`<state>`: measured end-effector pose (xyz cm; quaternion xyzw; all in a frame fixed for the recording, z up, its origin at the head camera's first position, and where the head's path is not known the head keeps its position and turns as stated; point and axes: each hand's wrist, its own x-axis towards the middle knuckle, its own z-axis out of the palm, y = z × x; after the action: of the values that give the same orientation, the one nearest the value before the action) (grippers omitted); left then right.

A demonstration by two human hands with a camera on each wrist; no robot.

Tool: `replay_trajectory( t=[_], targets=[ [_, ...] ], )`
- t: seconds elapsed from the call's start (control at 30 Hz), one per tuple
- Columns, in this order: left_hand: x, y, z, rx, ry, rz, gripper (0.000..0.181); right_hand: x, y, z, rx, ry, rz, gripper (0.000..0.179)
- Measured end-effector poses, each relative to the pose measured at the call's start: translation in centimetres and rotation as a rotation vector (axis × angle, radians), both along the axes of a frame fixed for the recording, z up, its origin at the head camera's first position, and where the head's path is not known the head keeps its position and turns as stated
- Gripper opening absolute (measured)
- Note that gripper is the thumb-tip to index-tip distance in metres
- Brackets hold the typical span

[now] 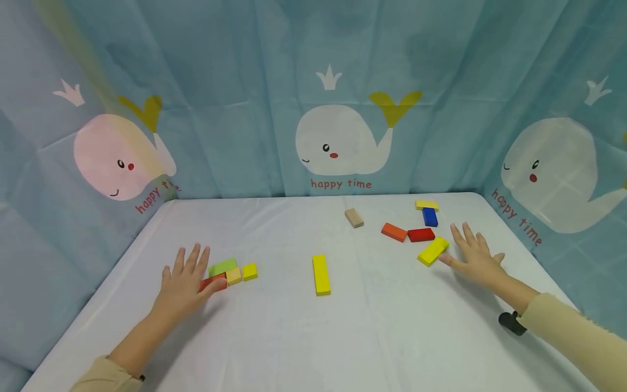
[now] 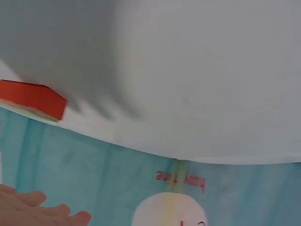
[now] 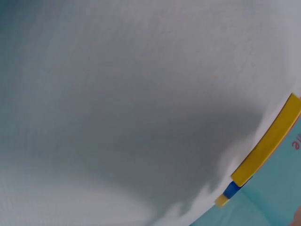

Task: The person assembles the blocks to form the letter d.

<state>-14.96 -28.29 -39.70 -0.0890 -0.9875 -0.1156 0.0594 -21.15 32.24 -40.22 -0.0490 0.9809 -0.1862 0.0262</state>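
My left hand, fingers spread and straight, hovers over the left of the table and partly covers a red block. Beside that block lie a green block, a pale yellow block and a small yellow block. On the right, my right hand is also spread and holds nothing; its thumb is by a yellow block. Whether the thumb touches it I cannot tell. The left wrist view shows the red block, and the right wrist view the yellow block.
A long yellow block lies mid-table. Farther back are a plain wooden block, an orange block, a red block, a blue block and another yellow block. A whale-print curtain surrounds the white table.
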Motion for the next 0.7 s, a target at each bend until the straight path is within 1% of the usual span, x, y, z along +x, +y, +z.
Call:
replay_trajectory(
  t=[0.17, 0.27, 0.4, 0.5, 0.7],
  targets=[
    [0.1, 1.8, -0.3, -0.023, 0.038, -0.065, 0.084, 0.4, -0.8, -0.1, -0.024, -0.019, 0.011, 0.097],
    [0.1, 2.9, -0.4, -0.017, 0.053, -0.109, 0.083, 0.5, -1.2, -0.2, -0.04, -0.039, 0.007, 0.097],
    [0.2, 4.3, -0.4, -0.029, 0.062, -0.17, 0.08, 0.8, -1.8, -0.2, -0.023, -0.043, 0.017, 0.094],
    [0.2, 5.1, -0.6, -0.047, 0.072, -0.209, 0.08, 1.0, -2.1, -0.3, -0.018, -0.044, 0.032, 0.093],
    [0.1, 6.2, -1.1, -0.045, 0.088, -0.263, 0.08, 0.8, -2.3, -0.2, -0.009, -0.055, 0.058, 0.093]
  ],
)
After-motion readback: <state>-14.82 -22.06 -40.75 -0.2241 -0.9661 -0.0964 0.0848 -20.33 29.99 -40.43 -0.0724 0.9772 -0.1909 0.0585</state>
